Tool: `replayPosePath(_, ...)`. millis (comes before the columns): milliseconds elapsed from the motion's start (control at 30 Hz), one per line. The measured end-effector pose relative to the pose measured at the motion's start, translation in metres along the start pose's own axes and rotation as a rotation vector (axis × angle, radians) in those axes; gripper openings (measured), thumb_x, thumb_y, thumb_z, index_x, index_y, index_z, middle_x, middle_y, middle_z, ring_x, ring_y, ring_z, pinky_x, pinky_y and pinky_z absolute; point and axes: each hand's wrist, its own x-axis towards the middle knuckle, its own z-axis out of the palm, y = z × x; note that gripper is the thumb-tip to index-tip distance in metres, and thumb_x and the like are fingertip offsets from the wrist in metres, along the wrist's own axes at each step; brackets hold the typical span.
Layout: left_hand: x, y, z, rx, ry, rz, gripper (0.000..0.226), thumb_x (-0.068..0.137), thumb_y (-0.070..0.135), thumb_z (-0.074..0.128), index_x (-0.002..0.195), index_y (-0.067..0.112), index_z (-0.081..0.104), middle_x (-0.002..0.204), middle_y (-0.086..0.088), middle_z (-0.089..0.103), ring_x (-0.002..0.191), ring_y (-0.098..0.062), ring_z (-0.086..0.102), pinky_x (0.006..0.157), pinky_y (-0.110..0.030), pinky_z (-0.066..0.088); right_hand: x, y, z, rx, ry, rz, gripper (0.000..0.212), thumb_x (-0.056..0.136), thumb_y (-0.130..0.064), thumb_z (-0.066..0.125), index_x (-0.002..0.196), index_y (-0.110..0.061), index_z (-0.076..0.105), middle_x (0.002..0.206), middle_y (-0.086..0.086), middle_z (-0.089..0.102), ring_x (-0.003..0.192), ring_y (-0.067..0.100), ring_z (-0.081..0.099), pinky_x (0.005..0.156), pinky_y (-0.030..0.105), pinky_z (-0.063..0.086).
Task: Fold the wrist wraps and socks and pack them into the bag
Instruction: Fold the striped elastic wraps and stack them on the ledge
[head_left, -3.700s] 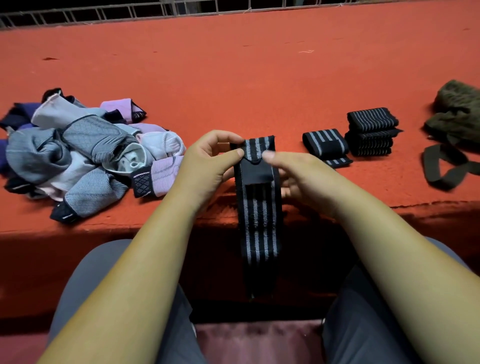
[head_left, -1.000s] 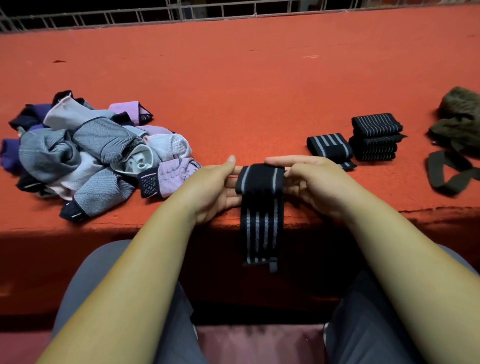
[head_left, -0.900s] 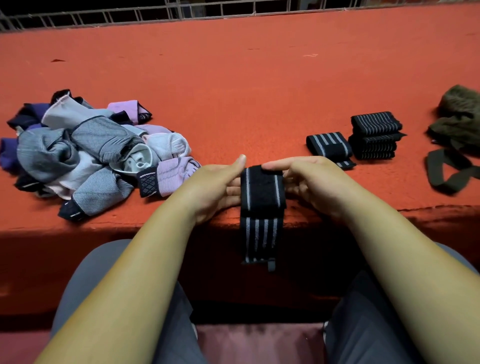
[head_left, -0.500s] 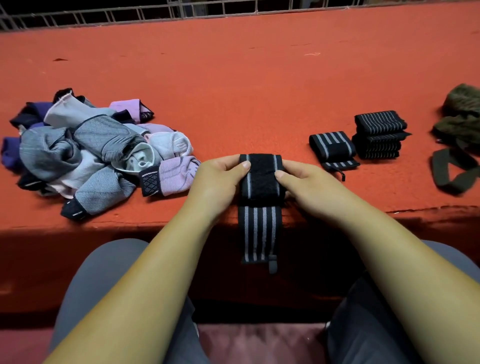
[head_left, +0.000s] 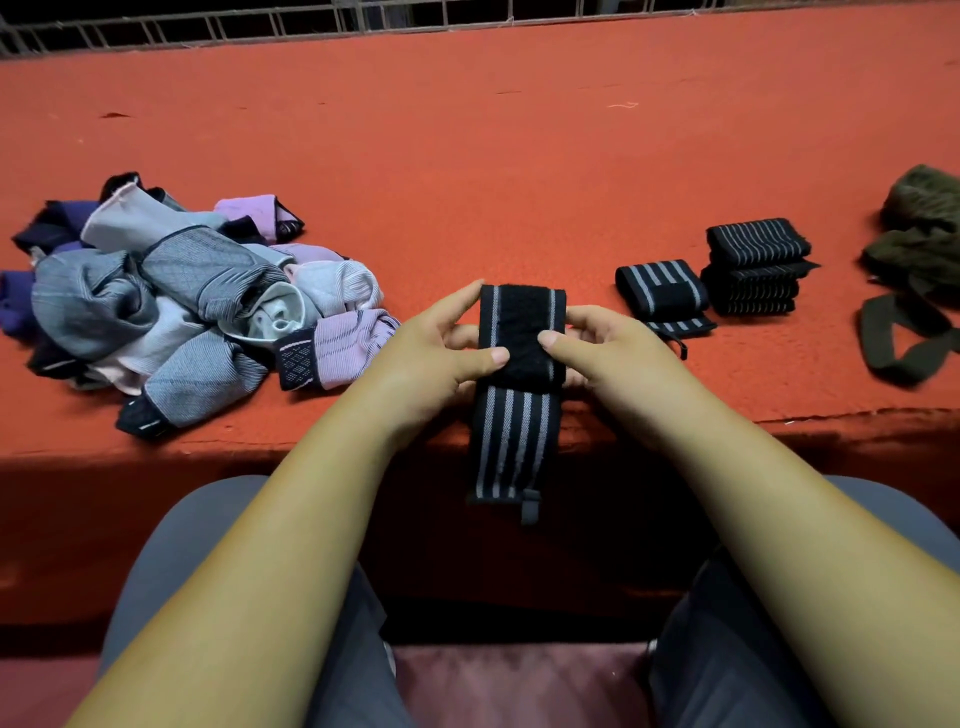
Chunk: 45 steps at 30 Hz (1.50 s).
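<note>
Head view: your left hand (head_left: 431, 358) and right hand (head_left: 613, 348) pinch a black striped wrap (head_left: 519, 322) between them at the edge of the red ledge (head_left: 519, 156), thumbs on its folded top, fingers curled beneath. Its loose tail hangs below your grip, over the edge.

Sock pile (head_left: 182, 312) left on surface (head_left: 519, 156). Wrap (head_left: 522, 332) centre at front edge, between left hand (head_left: 436, 348) and right hand (head_left: 608, 343), tail hanging over edge. Folded wrap (head_left: 662, 291) to its right, wrap stack (head_left: 753, 265) just beside that, bag (head_left: 919, 234) far right. Rail (head_left: 311, 21) behind.
</note>
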Motion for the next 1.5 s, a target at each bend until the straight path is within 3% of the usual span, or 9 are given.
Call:
replayPosePath(200, 0.003, -0.002, 0.001, -0.160, 0.021, 0.056, 0.049, 0.101, -0.005, 0.062, 0.146, 0.013, 0.058, 0.133, -0.017, 0.072, 0.124, -0.040, 0.068, 0.109, -0.060, 0.051, -0.008, -0.006, -0.004, -0.014, -0.187, 0.073, 0.029, 0.111, -0.031, 0.056, 0.122, -0.013, 0.075, 0.092, 0.010, 0.073, 0.073, 0.021, 0.061, 0.062, 0.032, 0.055)
replayPosePath(367, 0.003, 0.004, 0.002, -0.197, 0.054, 0.047, 0.049, 0.101, -0.006, 0.060, 0.143, 0.019, 0.061, 0.118, -0.013, 0.078, 0.111, -0.035, 0.075, 0.098, -0.050, 0.060, -0.003, -0.004, -0.008, 0.031, -0.158, 0.021, 0.026, 0.108, -0.023, 0.063, 0.127, -0.035, 0.074, 0.098, 0.020, 0.067, 0.082, 0.030, 0.059, 0.071, 0.041, 0.055)
replayPosePath(533, 0.001, 0.013, 0.001, -0.297, 0.063, -0.132, 0.026, 0.111, 0.020, 0.052, 0.126, 0.011, 0.070, 0.122, -0.021, 0.074, 0.098, -0.031, 0.076, 0.083, -0.040, 0.065, 0.001, -0.006, -0.008, 0.276, -0.093, 0.041, 0.036, 0.106, 0.000, 0.051, 0.129, -0.014, 0.074, 0.117, 0.018, 0.078, 0.101, 0.025, 0.074, 0.089, 0.036, 0.061)
replayPosePath(700, 0.003, 0.010, 0.001, -0.296, -0.082, -0.261, 0.072, 0.106, 0.066, 0.037, 0.135, 0.006, 0.065, 0.128, -0.023, 0.073, 0.115, -0.035, 0.073, 0.091, -0.041, 0.063, -0.003, -0.016, -0.009, 0.264, -0.079, 0.047, 0.053, 0.093, 0.013, 0.034, 0.118, -0.002, 0.078, 0.104, 0.014, 0.081, 0.082, 0.011, 0.078, 0.066, 0.017, 0.057)
replayPosePath(767, 0.001, 0.006, 0.003, -0.212, -0.100, -0.195, 0.053, 0.109, 0.050, 0.050, 0.134, 0.007, 0.067, 0.129, -0.017, 0.074, 0.121, -0.031, 0.071, 0.099, -0.041, 0.059, -0.005, -0.017, -0.008, 0.225, -0.087, 0.047, 0.052, 0.094, 0.010, 0.035, 0.116, -0.004, 0.080, 0.100, 0.012, 0.082, 0.071, 0.007, 0.075, 0.059, 0.015, 0.054)
replayPosePath(933, 0.001, -0.001, 0.005, -0.206, -0.050, -0.016, 0.030, 0.102, 0.003, 0.063, 0.131, 0.002, 0.068, 0.124, -0.016, 0.076, 0.113, -0.026, 0.073, 0.100, -0.037, 0.057, 0.002, -0.012, -0.008, 0.210, -0.068, 0.035, 0.053, 0.097, -0.001, 0.040, 0.128, -0.023, 0.077, 0.122, 0.009, 0.079, 0.114, 0.025, 0.075, 0.099, 0.041, 0.060)
replayPosePath(1133, 0.007, -0.001, 0.012, -0.279, 0.095, 0.060, 0.032, 0.101, 0.001, 0.063, 0.133, -0.001, 0.067, 0.124, -0.017, 0.076, 0.112, -0.027, 0.074, 0.095, -0.035, 0.059, -0.002, -0.007, -0.007, 0.015, -0.174, 0.067, 0.024, 0.107, -0.018, 0.060, 0.129, -0.021, 0.071, 0.104, 0.004, 0.081, 0.087, 0.019, 0.077, 0.079, 0.034, 0.062)
replayPosePath(1267, 0.007, -0.001, 0.016, -0.278, 0.039, -0.019, 0.029, 0.105, 0.010, 0.061, 0.132, 0.001, 0.068, 0.125, -0.015, 0.076, 0.120, -0.030, 0.072, 0.105, -0.039, 0.058, 0.003, 0.000, -0.012, -0.059, 0.020, -0.019, 0.017, 0.100, -0.017, 0.070, 0.116, -0.020, 0.079, 0.105, 0.006, 0.081, 0.094, 0.022, 0.078, 0.085, 0.042, 0.061)
replayPosePath(1500, 0.014, -0.008, 0.025, -0.230, 0.099, 0.000, 0.025, 0.102, 0.006, 0.066, 0.125, 0.000, 0.071, 0.120, -0.013, 0.078, 0.114, -0.026, 0.075, 0.094, -0.034, 0.061, 0.005, 0.001, -0.019, -0.204, 0.139, -0.053, 0.019, 0.097, -0.033, 0.073, 0.116, -0.033, 0.079, 0.104, -0.003, 0.081, 0.099, 0.020, 0.078, 0.097, 0.047, 0.061)
